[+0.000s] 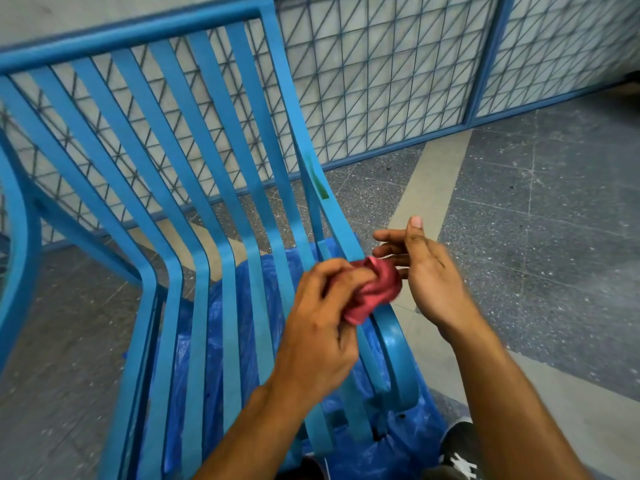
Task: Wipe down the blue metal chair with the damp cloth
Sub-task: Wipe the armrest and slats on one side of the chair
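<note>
head view is looking down on the blue metal chair [194, 188], its slatted back and seat filling the left and middle of the frame, with the right armrest [398, 355] curving down near the person's wrists. the left hand [322, 327] is gripping the red cloth [372, 289], fingers curled tight around its bunched lower end, just above the armrest. the right hand [426, 271] is hovering just beside the cloth with fingers spread and loosely extended, fingertips touching or nearly touching the cloth's upper end; whether they are pinching it is unclear. a blue plastic sheet [214, 327] is lying on the floor under the seat, showing through the slats. a blue mesh fence [381, 71] is standing behind the chair on the speckled grey floor [540, 209]. a dark shoe [460, 455] is showing at the bottom right
</note>
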`<state>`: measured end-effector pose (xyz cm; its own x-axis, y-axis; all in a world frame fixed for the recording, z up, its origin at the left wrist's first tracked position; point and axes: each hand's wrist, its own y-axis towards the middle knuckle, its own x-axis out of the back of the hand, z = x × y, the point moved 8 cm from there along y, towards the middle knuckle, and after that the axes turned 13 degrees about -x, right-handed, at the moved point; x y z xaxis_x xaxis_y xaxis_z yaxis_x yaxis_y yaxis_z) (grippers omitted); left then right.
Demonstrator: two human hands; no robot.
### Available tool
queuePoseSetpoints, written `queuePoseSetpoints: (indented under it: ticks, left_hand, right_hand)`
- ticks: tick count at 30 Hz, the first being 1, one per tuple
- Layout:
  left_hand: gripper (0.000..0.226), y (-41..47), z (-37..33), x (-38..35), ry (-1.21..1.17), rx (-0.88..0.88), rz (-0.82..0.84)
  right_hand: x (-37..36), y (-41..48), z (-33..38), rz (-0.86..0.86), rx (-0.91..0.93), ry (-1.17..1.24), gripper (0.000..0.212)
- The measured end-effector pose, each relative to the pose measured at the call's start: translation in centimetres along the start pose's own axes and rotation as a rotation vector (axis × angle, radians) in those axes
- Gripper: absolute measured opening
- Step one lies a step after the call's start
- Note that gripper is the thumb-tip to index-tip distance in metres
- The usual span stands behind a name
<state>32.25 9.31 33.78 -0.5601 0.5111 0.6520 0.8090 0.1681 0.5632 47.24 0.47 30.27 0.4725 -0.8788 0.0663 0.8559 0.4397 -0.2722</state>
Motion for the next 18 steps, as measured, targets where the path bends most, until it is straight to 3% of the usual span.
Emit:
queuePoseSetpoints:
  ticks: [3, 7, 10, 14, 18]
  left_hand:
    - [0.043, -1.0, 1.7, -0.3, 0.014, 0.089, -0.071]
    - [0.035, -1.5, 6.4, 1.1, -0.058, 0.393, -0.249]
    - [0.038, -1.4, 5.5, 1.4, -0.132, 0.381, -0.306]
    - [0.040, -1.5, 2.8, -0.7, -0.152, 0.303, -0.157]
    - [0.028, -2.7, 6.8, -1.4, -0.359, 0.633, -0.285]
  right_hand:
    - [0.1, 0.0, 0.1, -0.002, 0.000, 0.006, 0.061]
    - [0.2, -0.3, 0.1, -0.006, -0.007, -0.011, 0.061]
    - [0.1, -0.4, 0.2, 0.001, 0.000, -0.008, 0.060]
    - [-0.4, -0.3, 0.3, 0.016, 0.013, -0.002, 0.060]
    - [-0.2, -0.3, 0.1, 0.009, 0.019, -0.008, 0.063]
